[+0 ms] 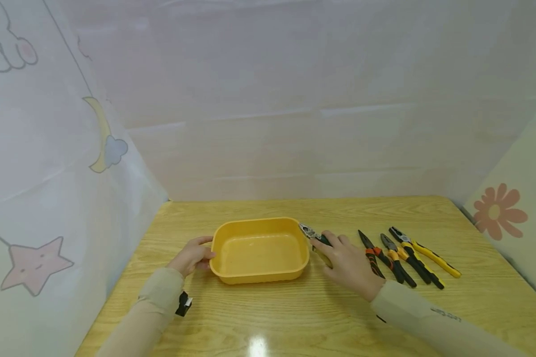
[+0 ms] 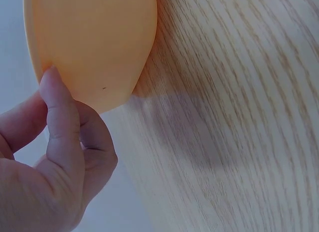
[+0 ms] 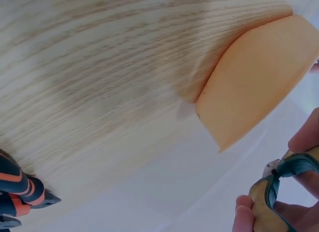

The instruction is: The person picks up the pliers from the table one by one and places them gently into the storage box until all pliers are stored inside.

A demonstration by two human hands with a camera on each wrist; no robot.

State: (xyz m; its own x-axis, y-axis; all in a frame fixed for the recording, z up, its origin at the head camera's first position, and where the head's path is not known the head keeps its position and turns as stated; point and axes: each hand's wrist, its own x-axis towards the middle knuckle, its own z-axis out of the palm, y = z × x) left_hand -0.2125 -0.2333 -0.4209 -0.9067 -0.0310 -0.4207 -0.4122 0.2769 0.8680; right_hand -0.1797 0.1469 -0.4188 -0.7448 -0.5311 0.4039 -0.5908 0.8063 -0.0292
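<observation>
Right grip (image 1: 346,263): fingers curled round pliers with yellow and dark green handles, the thumb and fingers hiding part of them.
Held pliers (image 1: 308,230): metal head toward the bin, overlapping its right rim in the head view; the right wrist view shows a gap between the two.
Left grip (image 1: 192,257): pinching the bin's left rim between thumb and fingers.
Yellow bin (image 1: 259,255): between the two hands, upright on the tabletop, its inside bare; its right wall stands just beside the held pliers.
Red-and-black pliers (image 1: 369,249): nearest of the row to the right grip, pointed nose toward the back, handles toward the person.
Orange-and-black pliers (image 1: 389,243): next along, slanted the same way.
Yellow-and-black pliers (image 1: 404,239): at the row's right end, one handle splayed outward.
Sleeves: pale; the right one (image 1: 420,317) crosses in front of the row, the left one (image 1: 152,297) has a small black object (image 1: 184,303) beside it.
Tabletop (image 1: 232,317): light wood grain, a bright reflection near the front.
Backdrop (image 1: 259,99): pale sheeting behind and at both sides; star (image 1: 36,267) and moon (image 1: 99,129) on the left, red flower (image 1: 500,210) on the right.
</observation>
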